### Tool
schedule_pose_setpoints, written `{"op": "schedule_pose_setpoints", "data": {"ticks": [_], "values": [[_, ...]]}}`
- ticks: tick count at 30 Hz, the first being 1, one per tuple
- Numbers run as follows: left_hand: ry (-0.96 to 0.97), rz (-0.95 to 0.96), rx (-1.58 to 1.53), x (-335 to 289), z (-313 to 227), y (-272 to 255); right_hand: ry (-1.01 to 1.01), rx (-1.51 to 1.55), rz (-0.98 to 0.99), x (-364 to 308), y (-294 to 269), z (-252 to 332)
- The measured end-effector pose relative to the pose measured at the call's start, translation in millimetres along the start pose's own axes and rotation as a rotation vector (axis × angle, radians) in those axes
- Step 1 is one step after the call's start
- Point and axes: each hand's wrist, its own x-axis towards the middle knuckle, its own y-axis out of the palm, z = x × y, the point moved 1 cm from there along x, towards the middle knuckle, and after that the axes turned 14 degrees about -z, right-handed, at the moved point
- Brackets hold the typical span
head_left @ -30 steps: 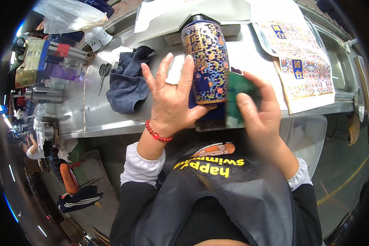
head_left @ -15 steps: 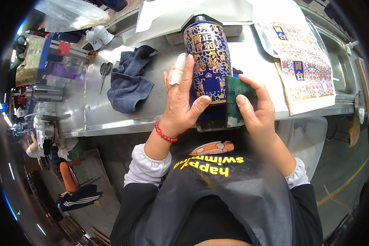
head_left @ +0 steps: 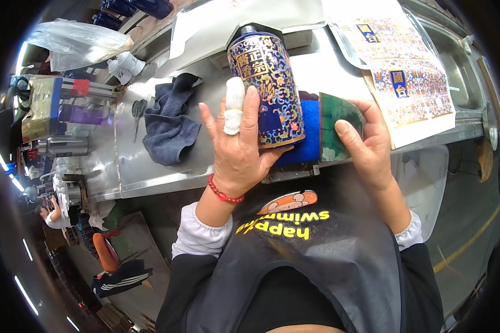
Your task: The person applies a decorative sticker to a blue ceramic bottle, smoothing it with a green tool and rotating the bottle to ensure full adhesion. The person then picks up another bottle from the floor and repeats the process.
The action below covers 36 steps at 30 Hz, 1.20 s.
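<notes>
A dark blue bottle (head_left: pixel 273 91) with a colourful floral pattern and gold lettering lies tilted on a blue padded rest (head_left: pixel 311 130), its neck pointing away. My left hand (head_left: pixel 238 139) is against the bottle's left side, thumb tucked under its base and the other fingers stretched out. One of those fingers wears a white wrapping. In my right hand (head_left: pixel 366 141) is a translucent green flat scraper (head_left: pixel 336 125), pinched between thumb and fingers. It is held just right of the bottle, apart from it, over the right end of the blue pad.
A dark grey cloth (head_left: pixel 172 125) and scissors (head_left: pixel 138 114) lie on the metal table (head_left: pixel 122 166) to the left. Patterned printed sheets (head_left: pixel 411 102) lie at the right, near a metal sink (head_left: pixel 455 66). White paper (head_left: pixel 250 14) covers the back.
The bottle has turned about its length and tilted leftward. My left thumb has slid under its base. My right hand has drawn the scraper away to the right, uncovering the blue pad.
</notes>
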Motion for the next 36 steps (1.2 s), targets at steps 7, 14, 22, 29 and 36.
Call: {"op": "schedule_pose_setpoints", "data": {"ticks": [7, 14, 22, 29, 36], "values": [[-0.066, -0.135, -0.153, -16, 9, 4, 0.015, -0.062, 0.121, -1, 5, 3], [0.173, -0.097, -0.037, -9, 0, -11, 0.15, -0.183, 0.192, -16, -4, 17], [0.108, -0.082, -0.233, 7, 5, -18, 0.308, -0.036, 0.321, -31, 4, 7], [0.138, -0.048, -0.239, 13, 5, -17, 0.43, 0.141, 0.306, -36, 7, -2], [0.141, -0.04, -0.249, 12, 3, -15, 0.49, 0.253, 0.307, -38, 4, -11]]}}
